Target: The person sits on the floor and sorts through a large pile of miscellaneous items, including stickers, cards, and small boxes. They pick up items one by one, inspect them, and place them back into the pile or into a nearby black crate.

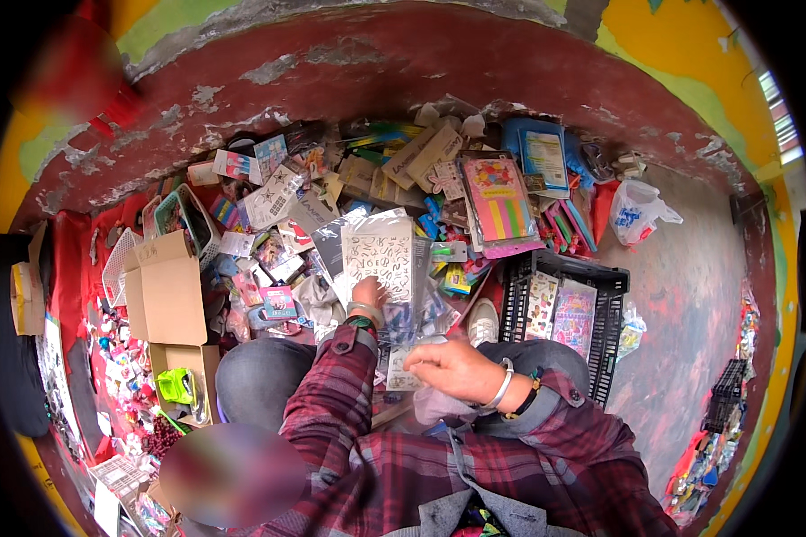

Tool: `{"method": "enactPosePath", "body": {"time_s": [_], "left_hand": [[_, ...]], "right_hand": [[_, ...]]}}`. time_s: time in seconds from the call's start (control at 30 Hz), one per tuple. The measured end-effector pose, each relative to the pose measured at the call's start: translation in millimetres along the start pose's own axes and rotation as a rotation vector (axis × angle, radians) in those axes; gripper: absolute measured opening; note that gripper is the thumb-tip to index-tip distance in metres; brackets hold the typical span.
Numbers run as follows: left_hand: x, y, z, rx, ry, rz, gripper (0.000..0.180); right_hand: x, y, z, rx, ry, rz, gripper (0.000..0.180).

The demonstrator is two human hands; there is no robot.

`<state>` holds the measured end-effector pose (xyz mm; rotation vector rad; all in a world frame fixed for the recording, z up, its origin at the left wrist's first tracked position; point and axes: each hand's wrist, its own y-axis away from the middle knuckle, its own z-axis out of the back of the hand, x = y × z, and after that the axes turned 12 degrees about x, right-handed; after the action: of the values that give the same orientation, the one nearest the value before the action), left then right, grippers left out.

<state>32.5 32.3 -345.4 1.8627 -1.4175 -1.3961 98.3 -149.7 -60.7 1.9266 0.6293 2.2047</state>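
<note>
Sticker sheet (381, 255), a flat clear packet printed with small dark letters on white, stands upright in front of the person's knees, raised above a heap of stationery on the floor. The left hand (367, 294) pinches its lower edge, fingers closed on the plastic. The right hand (452, 365) is curled over a second packet (401, 369) that lies on the lap, its fingertips pressed to the near edge of that packet. Between the two hands hang more clear sleeves (416, 313), overlapping one another.

By its look the sheet is light, thin and limp, and its glossy wrap is probably slippery. Held by one edge it would likely bend or flap, so a pinch at the stiffer sealed border, or a grip with support from beneath, seems the safer hold.

Outward from the hands: a black crate (611, 313) to the right holds two sticker cards upright; a pink packet with coloured strips (501, 206) lies beyond it; an open cardboard box (166, 291) sits to the left, with a green object (175, 387) in a lower box. A white plastic bag (636, 213) rests on the bare floor at far right.
</note>
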Motion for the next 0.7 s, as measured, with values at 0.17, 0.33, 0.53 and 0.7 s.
{"method": "enactPosePath", "body": {"time_s": [0.17, 0.33, 0.53, 0.7], "left_hand": [[31.1, -56.5, 44.3, 0.068, -0.1, -0.024, 0.034], [55.9, -103.7, 87.8, 0.091, -0.796, -0.184, 0.033], [30.9, -43.7, 20.8, -0.033, 0.196, -0.033, 0.03], [-34.1, -19.7, -26.3, 0.089, 0.195, -0.132, 0.024]], "right_hand": [[9.3, 9.3, -4.4, -0.044, 0.29, 0.07, 0.017], [10.1, 9.6, -0.7, -0.009, 0.373, 0.06, 0.019], [-3.2, 9.9, 1.1, -0.09, 0.447, 0.0, 0.02], [17.8, 10.2, -6.5, 0.042, 0.51, 0.0, 0.02]]}}
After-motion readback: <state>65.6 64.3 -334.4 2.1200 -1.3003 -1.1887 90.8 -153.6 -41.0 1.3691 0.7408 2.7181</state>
